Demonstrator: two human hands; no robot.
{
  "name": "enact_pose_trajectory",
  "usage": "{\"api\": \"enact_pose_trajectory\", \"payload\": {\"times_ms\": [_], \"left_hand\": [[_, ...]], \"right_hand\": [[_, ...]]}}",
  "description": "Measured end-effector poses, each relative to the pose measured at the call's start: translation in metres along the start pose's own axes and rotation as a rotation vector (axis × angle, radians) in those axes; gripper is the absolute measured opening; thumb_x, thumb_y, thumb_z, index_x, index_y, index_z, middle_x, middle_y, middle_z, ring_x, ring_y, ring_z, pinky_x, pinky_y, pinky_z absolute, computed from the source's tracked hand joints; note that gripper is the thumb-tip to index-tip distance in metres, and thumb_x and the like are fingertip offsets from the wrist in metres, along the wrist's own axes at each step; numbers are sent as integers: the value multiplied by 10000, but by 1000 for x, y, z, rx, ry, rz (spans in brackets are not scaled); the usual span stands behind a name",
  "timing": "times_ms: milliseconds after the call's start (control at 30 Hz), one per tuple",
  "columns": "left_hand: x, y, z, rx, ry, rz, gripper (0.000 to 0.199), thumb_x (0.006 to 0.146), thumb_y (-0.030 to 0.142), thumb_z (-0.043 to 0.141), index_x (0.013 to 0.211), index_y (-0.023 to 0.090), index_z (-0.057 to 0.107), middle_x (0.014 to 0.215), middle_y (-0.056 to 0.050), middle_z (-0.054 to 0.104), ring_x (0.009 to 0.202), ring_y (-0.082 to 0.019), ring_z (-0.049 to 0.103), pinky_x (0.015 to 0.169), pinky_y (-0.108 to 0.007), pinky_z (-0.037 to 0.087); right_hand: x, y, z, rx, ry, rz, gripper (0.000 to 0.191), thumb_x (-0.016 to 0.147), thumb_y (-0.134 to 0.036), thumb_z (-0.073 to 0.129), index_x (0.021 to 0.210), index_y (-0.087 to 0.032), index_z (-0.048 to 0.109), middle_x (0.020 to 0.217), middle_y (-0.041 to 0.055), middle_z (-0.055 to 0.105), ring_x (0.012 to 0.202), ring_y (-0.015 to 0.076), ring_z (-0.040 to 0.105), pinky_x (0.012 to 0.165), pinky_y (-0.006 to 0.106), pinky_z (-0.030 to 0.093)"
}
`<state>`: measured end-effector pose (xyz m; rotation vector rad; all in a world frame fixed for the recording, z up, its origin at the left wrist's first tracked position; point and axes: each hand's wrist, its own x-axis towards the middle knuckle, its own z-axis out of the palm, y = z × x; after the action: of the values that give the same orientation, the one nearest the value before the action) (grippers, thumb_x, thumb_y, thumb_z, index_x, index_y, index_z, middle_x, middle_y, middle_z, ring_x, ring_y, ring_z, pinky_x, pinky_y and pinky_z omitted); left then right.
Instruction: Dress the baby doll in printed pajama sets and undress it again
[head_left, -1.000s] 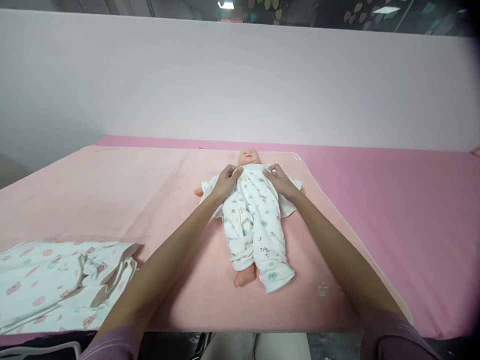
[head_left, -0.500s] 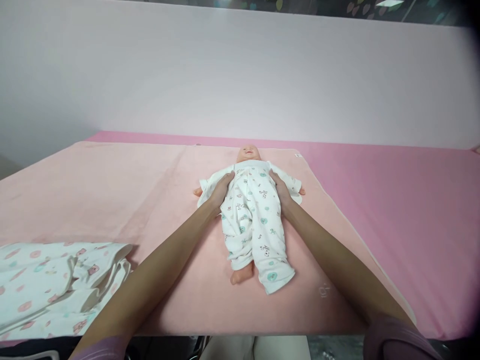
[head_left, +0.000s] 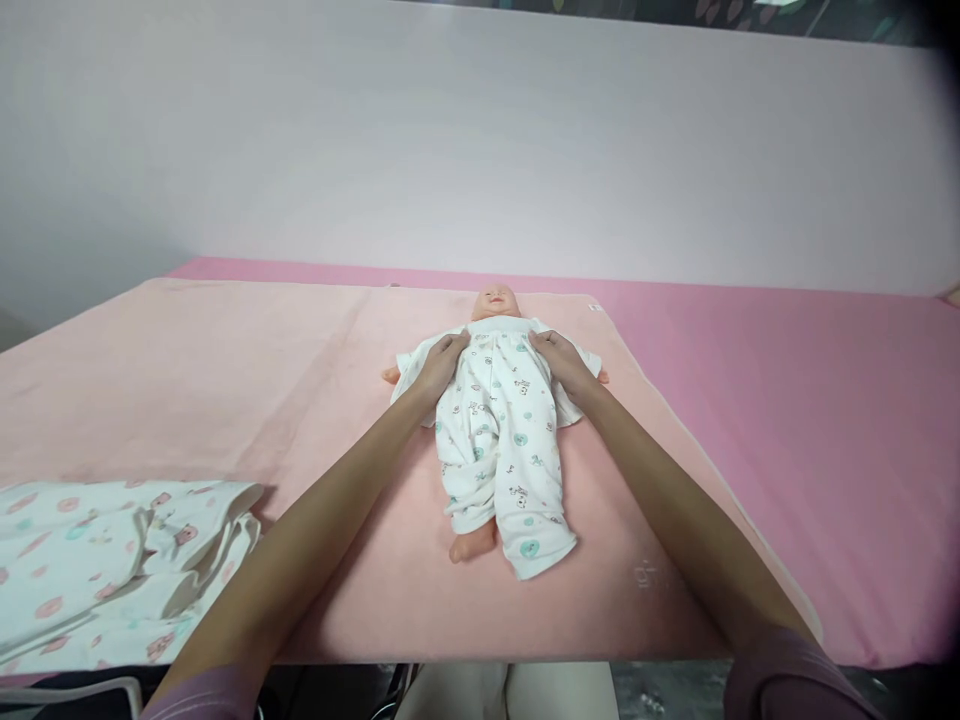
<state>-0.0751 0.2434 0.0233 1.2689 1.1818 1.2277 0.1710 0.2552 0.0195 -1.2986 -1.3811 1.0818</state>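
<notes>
A baby doll [head_left: 496,301] lies on its back, head toward the wall, arms out to the sides. It wears a white top [head_left: 568,408] and white printed pants [head_left: 501,400], whose plain waistband sits high on the chest. My left hand [head_left: 444,364] grips the pants at the left side just below the waistband, thumb on top. On the other side, my right hand [head_left: 561,358] holds the pants near the waistband, its thumb pointing inward; its other fingers are mostly hidden. One bare foot shows below the left pant leg; the other foot is covered by the right leg.
A pale pink mat [head_left: 187,380] lies under the doll, over a brighter pink surface [head_left: 825,430] on the right. Folded white printed cloth [head_left: 112,570] rests at the near left corner. A white wall [head_left: 480,140] rises behind.
My right hand has moved inward and slightly up along the pants. The pant legs and the foot have shifted a little to the left. My left hand stays on its side.
</notes>
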Motion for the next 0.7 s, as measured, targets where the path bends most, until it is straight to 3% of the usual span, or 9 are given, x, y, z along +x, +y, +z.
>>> {"api": "enact_pose_trajectory", "payload": {"times_ms": [133,233,367,500,600,700], "left_hand": [[12,20,3,107,-139,171,391,897,591,778,918,218,665,810,-1,585,745,-158,517,698,-285,398],[29,19,9,125,-93,233,393,914,575,767,872,208,634,772,9,544,724,-148,483,691,-284,378],[38,-2,14,87,48,192,421,927,575,747,802,207,585,740,20,509,729,-151,472,731,-293,395],[18,-18,11,125,67,159,439,956,600,700,792,219,556,778,13,531,784,-170,502,779,-301,408],[4,-21,5,105,52,62,458,965,629,666,788,220,563,833,-1,581,862,-192,553,847,-311,437],[1,-20,1,21,13,-9,439,938,659,682,864,230,628,912,-19,651,948,-227,615,900,-334,469]], "right_hand": [[6,-26,0,-180,-118,-203,376,899,-621,727,891,-247,693,886,12,679,844,204,574,757,329,439],[20,-30,3,-181,-158,-277,334,899,-587,735,933,-256,708,897,11,686,859,208,580,764,327,439],[26,-7,8,-81,35,-161,426,825,-652,777,889,-241,685,945,39,703,956,234,608,831,335,478],[8,21,15,-25,177,-75,486,850,-731,718,853,-256,616,906,18,658,916,223,598,860,345,479],[-7,29,20,140,135,46,532,844,-782,687,839,-272,533,831,0,603,851,226,578,808,358,492],[-17,24,24,336,-55,172,545,893,-816,576,938,-273,588,807,36,645,869,267,611,787,401,511]]}}
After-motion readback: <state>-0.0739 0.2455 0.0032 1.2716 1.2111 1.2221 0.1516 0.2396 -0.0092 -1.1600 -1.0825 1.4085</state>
